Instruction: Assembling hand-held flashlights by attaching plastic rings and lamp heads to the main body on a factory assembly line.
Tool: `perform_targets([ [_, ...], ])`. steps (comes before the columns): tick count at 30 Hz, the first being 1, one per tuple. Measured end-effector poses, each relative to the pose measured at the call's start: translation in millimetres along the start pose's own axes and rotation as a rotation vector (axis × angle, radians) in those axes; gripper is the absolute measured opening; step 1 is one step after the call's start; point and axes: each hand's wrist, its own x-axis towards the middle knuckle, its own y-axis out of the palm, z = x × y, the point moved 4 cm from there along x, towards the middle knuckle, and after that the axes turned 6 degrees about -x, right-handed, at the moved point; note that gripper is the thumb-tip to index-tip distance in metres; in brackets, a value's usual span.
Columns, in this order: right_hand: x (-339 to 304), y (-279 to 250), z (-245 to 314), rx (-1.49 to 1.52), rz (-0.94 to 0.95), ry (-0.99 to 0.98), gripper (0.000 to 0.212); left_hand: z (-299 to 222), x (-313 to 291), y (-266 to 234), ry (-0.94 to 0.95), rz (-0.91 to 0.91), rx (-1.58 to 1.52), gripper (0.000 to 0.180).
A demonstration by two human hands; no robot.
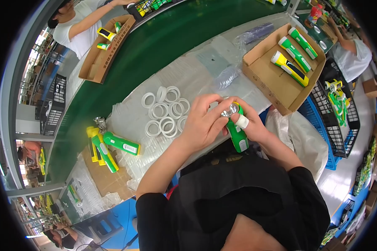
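Note:
In front of my body, a green and yellow flashlight (238,138) points its head up and its handle down toward me. My right hand (255,127) is wrapped round its upper part; a white covering (242,121) is on one of its digits. A shiny silver reflector (229,110) shows at the flashlight's head. My left hand (203,123) closes its fingers on that reflector from the left, hiding part of it. Several white rings (159,111) lie loosely grouped on the plastic-covered bench, just left of my left hand.
Left on the bench lie several green and yellow flashlights (121,143) beside small silver pieces (99,121). A cardboard tray (266,90) at right holds 3 flashlights. Beyond runs a green belt (155,54) with another cardboard box (90,65). Black crates (352,125) stand far right; co-workers sit around.

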Motion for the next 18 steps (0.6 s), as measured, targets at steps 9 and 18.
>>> perform_targets([
  [9,10,28,-21,-0.11,0.193,-0.054,0.039,4,-29,-5,0.068,-0.128,-0.077,0.034],
  [18,43,31,-7,0.009,0.179,-0.007,0.058,43,-31,-59,-0.101,-0.283,0.195,0.045],
])
